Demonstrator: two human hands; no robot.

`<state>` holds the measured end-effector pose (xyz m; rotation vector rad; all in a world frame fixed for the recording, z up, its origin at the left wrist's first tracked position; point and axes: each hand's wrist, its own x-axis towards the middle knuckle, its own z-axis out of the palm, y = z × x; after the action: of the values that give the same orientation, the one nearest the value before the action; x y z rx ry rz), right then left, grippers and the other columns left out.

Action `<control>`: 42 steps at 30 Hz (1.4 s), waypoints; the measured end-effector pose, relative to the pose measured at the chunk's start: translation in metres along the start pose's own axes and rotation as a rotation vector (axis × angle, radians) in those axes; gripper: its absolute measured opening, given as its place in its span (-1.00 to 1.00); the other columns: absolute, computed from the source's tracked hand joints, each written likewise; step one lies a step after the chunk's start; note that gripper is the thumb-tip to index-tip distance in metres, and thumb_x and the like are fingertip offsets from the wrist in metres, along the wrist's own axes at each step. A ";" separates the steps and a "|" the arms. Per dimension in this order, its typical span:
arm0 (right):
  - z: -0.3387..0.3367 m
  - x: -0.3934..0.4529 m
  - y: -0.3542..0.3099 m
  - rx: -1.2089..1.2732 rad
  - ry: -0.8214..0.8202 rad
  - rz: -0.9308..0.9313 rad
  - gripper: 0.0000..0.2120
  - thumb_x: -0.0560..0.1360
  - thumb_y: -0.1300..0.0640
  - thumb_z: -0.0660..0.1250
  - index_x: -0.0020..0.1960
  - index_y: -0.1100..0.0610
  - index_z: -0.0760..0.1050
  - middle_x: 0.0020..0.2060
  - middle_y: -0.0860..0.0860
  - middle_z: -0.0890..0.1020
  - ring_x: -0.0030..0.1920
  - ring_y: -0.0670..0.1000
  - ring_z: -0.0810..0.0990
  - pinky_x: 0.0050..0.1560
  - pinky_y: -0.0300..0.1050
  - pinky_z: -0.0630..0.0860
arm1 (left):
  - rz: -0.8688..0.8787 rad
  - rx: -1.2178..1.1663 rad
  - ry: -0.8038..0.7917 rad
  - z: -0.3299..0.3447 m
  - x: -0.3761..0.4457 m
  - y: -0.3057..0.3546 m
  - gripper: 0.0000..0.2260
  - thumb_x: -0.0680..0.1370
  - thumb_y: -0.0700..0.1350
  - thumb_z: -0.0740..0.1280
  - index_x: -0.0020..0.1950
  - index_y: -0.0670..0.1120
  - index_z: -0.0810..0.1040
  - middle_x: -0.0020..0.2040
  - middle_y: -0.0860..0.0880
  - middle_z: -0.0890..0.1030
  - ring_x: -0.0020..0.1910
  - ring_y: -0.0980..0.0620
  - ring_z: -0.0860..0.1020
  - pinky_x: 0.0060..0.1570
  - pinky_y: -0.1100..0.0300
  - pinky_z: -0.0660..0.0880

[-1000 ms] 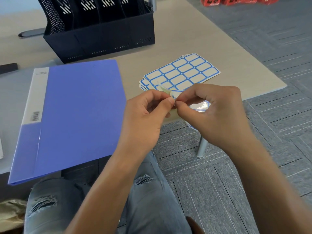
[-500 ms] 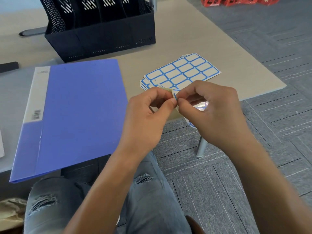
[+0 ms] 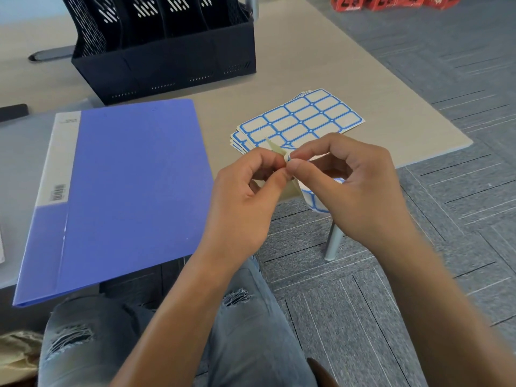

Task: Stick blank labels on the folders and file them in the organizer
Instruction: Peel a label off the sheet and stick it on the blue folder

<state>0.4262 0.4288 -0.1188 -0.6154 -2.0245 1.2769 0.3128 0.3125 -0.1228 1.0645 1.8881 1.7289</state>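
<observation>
Both hands work just above the near edge of the beige table [image 3: 307, 51], close together over the lap. The left hand [image 3: 243, 199] pinches the yellowish backing strip [image 3: 275, 148] between thumb and forefinger, its grip clenched on the paper, while the right hand [image 3: 360, 188] nips the corner of a blue-bordered white label sheet [image 3: 314, 199] that curls down beneath its palm. The label looks only partly lifted, so the peel is probably in its early stage. The risk from here is a tear or a crease: pulling the two pinches apart too fast or at a twist could rip the thin label, and the loose curled end might fold back and stick to itself or to a finger. The stack of blue-bordered blank label sheets [image 3: 300, 118] lies on the table just beyond the hands. The blue plastic folder with a white spine strip [image 3: 128, 185] lies flat to the left, overhanging the table edge, unlabelled on its cover as far as shows. The black slotted file organizer [image 3: 167, 62] stands behind it, well apart from the hands.
</observation>
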 end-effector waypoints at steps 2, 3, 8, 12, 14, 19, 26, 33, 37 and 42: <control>0.000 0.000 0.001 0.025 -0.022 -0.007 -0.96 0.57 0.19 0.52 -0.04 0.07 0.72 -0.14 -0.12 0.77 -0.12 -0.12 0.74 -0.05 -0.16 0.64 | 0.008 0.015 -0.010 -0.001 0.000 -0.002 -0.95 0.62 -0.19 0.40 -0.03 -0.09 0.64 -0.13 -0.09 0.69 -0.27 -0.34 0.51 -0.22 -0.26 0.47; -0.001 0.001 0.002 0.034 -0.032 -0.013 -0.94 0.57 0.21 0.51 -0.04 0.07 0.72 -0.14 -0.11 0.77 -0.12 -0.11 0.74 -0.04 -0.11 0.65 | 0.010 0.014 -0.014 -0.001 0.001 -0.003 -0.96 0.61 -0.19 0.40 -0.03 -0.10 0.64 -0.12 -0.12 0.68 -0.27 -0.35 0.51 -0.25 -0.28 0.46; -0.002 0.006 0.002 0.161 -0.057 0.053 -0.88 0.56 0.24 0.51 -0.09 0.05 0.71 -0.14 0.01 0.78 -0.16 -0.06 0.68 -0.10 0.00 0.60 | 0.031 0.020 -0.027 -0.002 0.002 -0.004 -0.96 0.60 -0.17 0.38 -0.04 -0.08 0.62 -0.11 -0.13 0.68 -0.27 -0.36 0.49 -0.26 -0.26 0.43; 0.000 0.006 0.005 0.175 -0.063 0.081 -0.90 0.57 0.18 0.50 -0.11 0.04 0.69 -0.12 0.05 0.76 -0.19 0.02 0.61 -0.13 0.02 0.52 | 0.003 -0.007 -0.033 -0.002 0.000 -0.004 -0.94 0.56 -0.12 0.38 -0.04 -0.09 0.62 -0.11 -0.10 0.69 -0.21 -0.32 0.53 -0.15 -0.29 0.48; 0.001 0.004 0.007 0.135 -0.069 0.060 -0.91 0.59 0.17 0.49 -0.09 0.05 0.67 -0.12 0.01 0.75 -0.18 -0.04 0.63 -0.12 -0.06 0.52 | -0.061 -0.070 -0.008 -0.001 -0.002 -0.001 -0.92 0.53 -0.09 0.41 -0.04 -0.08 0.64 -0.15 -0.02 0.68 -0.20 -0.14 0.55 -0.10 -0.16 0.52; 0.008 -0.001 0.009 -0.009 -0.072 -0.039 -0.93 0.62 0.22 0.44 -0.05 0.13 0.60 -0.01 -0.05 0.71 0.04 -0.06 0.68 0.02 -0.19 0.61 | -0.120 -0.044 0.076 -0.002 0.001 0.000 -0.89 0.60 -0.14 0.42 -0.11 -0.13 0.66 -0.31 -0.05 0.64 -0.30 0.05 0.48 -0.29 0.24 0.41; 0.013 -0.004 0.012 -0.105 0.019 0.020 -0.86 0.57 0.13 0.46 -0.14 0.01 0.56 -0.04 -0.09 0.70 0.00 -0.15 0.65 -0.08 -0.37 0.51 | -0.091 0.406 0.171 -0.002 -0.004 -0.005 -0.88 0.55 -0.06 0.44 -0.19 0.03 0.64 -0.31 0.25 0.58 -0.27 0.26 0.47 -0.22 0.28 0.35; 0.011 0.000 0.018 -0.001 0.151 0.160 -0.87 0.58 0.24 0.39 -0.12 0.08 0.58 -0.14 -0.10 0.68 -0.22 -0.07 0.58 -0.20 -0.28 0.46 | -0.128 0.639 0.312 0.000 0.000 -0.005 -0.82 0.58 -0.04 0.35 -0.23 0.07 0.54 -0.13 0.11 0.62 -0.03 0.02 0.45 0.04 0.00 0.42; 0.009 0.012 0.023 0.052 0.217 0.163 -0.89 0.62 0.24 0.35 -0.09 0.17 0.55 -0.18 0.14 0.66 -0.20 0.02 0.55 -0.20 -0.30 0.46 | -0.169 0.746 0.317 0.000 0.010 -0.005 -0.81 0.58 -0.03 0.31 -0.25 0.06 0.51 -0.12 0.07 0.64 -0.04 -0.05 0.44 0.03 -0.03 0.40; 0.007 0.031 0.022 -0.082 0.215 0.036 -0.90 0.62 0.19 0.40 -0.08 0.12 0.57 -0.20 -0.08 0.69 -0.17 -0.14 0.60 -0.04 -0.19 0.54 | -0.152 0.851 0.285 -0.006 0.017 -0.007 -0.83 0.56 0.02 0.37 0.12 0.03 0.59 0.05 0.05 0.61 0.10 -0.08 0.49 0.11 -0.03 0.39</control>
<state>0.4012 0.4550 -0.1318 -0.7960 -1.9021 1.1013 0.2959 0.3208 -0.1248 0.9041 2.9168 1.0108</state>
